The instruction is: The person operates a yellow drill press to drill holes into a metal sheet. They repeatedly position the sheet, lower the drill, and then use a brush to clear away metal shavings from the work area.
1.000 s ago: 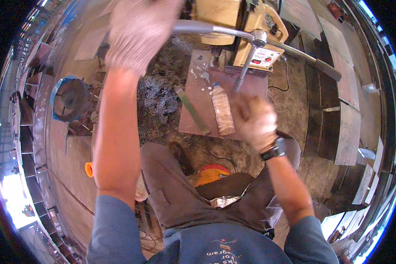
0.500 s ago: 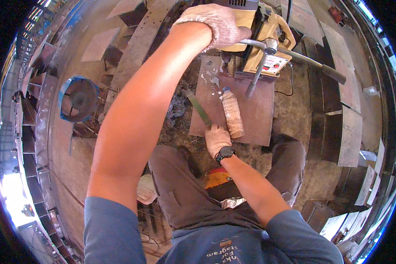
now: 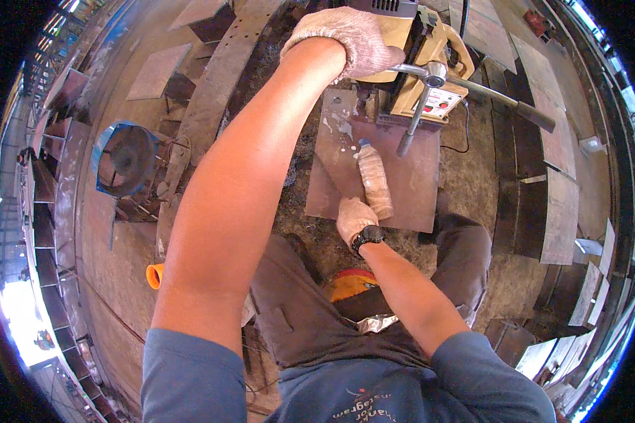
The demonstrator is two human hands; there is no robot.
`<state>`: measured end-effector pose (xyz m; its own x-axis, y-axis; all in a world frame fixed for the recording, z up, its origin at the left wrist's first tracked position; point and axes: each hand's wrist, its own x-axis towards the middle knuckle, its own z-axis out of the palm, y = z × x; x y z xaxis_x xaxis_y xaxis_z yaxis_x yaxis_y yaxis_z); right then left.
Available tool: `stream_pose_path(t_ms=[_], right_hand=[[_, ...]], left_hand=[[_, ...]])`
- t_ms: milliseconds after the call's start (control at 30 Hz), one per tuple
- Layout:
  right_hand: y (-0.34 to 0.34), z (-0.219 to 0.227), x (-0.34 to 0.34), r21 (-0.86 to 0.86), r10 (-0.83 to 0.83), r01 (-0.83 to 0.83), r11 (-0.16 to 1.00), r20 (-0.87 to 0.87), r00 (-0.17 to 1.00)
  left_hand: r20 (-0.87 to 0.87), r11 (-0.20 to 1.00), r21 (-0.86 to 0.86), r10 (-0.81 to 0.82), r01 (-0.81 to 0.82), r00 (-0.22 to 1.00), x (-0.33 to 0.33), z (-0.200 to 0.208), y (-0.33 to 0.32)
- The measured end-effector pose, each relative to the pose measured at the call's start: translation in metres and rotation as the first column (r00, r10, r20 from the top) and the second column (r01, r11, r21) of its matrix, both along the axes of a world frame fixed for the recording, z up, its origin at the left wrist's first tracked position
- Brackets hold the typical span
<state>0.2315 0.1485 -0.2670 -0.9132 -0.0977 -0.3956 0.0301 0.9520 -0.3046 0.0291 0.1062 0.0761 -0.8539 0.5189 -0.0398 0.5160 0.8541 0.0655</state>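
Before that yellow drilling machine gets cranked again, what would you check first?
1. Left hand in a knit glove gripping the machine's spoke handle: ok.
2. Right hand touching the clear plastic bottle: ok.
3. Bottle lying on the rusty steel plate, apart from the drill: ok.
4. Yellow magnetic drill seated on the plate: cannot tell.
5. Wet patch near the drill base: ok.

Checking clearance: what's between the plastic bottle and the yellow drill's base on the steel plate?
Head view: bare wet rusty steel plate with white splashes between clear plastic bottle and yellow drill.
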Motion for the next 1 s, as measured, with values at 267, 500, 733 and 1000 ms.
stream_pose_path(t_ms=[267, 500, 733, 1000], right_hand=[[-0.004, 0.051, -0.016, -0.051, 0.085, -0.095, 0.994, -0.178, 0.98], [0.042, 0.075, -0.025, 0.094, 0.165, -0.145, 0.985, -0.278, 0.946], [0.155, 0.048, -0.033, 0.001, -0.131, 0.134, 0.991, -0.212, 0.969], [0.18, -0.017, -0.022, -0.011, -0.255, 0.255, 0.967, -0.111, 0.961]], left_hand=[[0.15, 0.998, 0.008, 0.063, -0.065, 0.987, 0.019, 0.028, -0.007], [0.056, 0.999, 0.012, 0.048, -0.049, 0.997, 0.006, 0.005, -0.011], [-0.04, 0.999, 0.021, 0.046, -0.045, 0.998, -0.003, -0.008, -0.009], [-0.011, 0.995, 0.053, 0.08, -0.079, 0.997, 0.003, -0.003, -0.003]])
